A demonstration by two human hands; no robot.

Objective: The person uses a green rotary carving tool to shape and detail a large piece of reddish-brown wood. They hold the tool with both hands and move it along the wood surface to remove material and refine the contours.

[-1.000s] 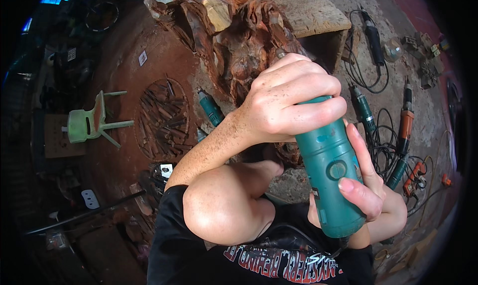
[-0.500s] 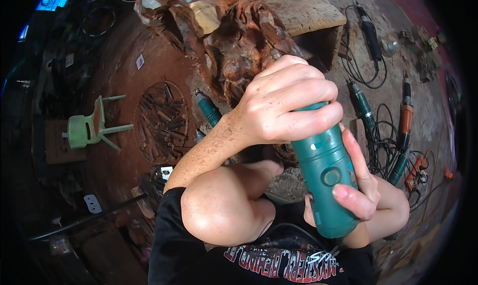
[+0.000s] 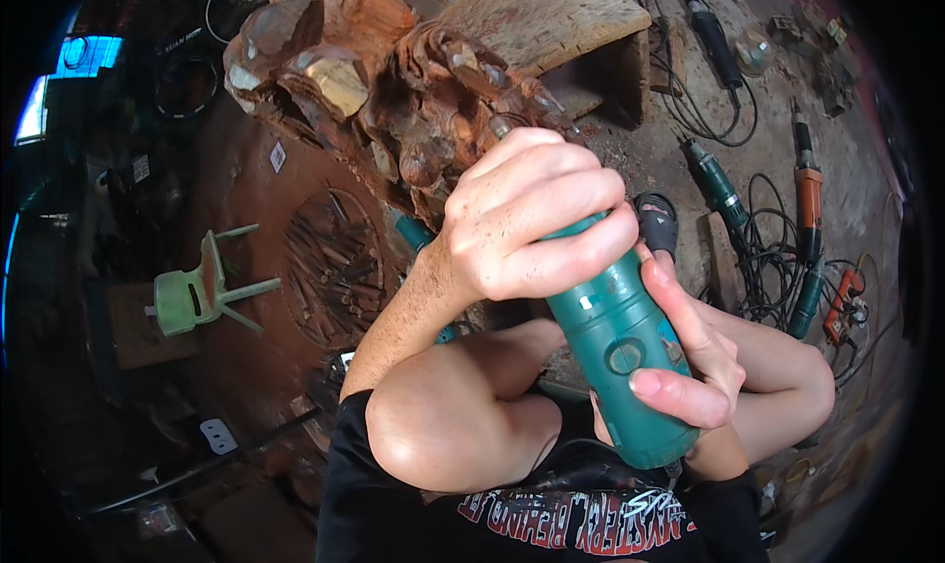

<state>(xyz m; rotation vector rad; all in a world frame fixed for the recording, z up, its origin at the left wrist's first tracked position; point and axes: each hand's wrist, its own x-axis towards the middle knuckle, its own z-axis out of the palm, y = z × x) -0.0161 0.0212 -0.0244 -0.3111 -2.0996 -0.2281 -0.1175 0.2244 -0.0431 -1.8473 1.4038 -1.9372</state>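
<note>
Both my hands hold a green die grinder slanting across in front of my crossed legs. My left hand wraps its front end from above, fingers closed. Lower down, my right hand grips the rear body, its thumb lying along the casing. The metal tip pokes out past my left hand, close against a reddish-brown wood carving with rough, deeply cut shapes. Whether the tip touches the wood, I cannot tell. My left hand hides the grinder's neck.
A pale wooden board stands behind the carving. On the right lie a green grinder, an orange grinder, a black grinder, tangled cables and an orange power strip. To the left are a pile of chisels and a light-green chair.
The view has shifted, so the carving and my hands sit further left in it. A dark sandal now shows beside the grinder. Both hands keep their hold.
</note>
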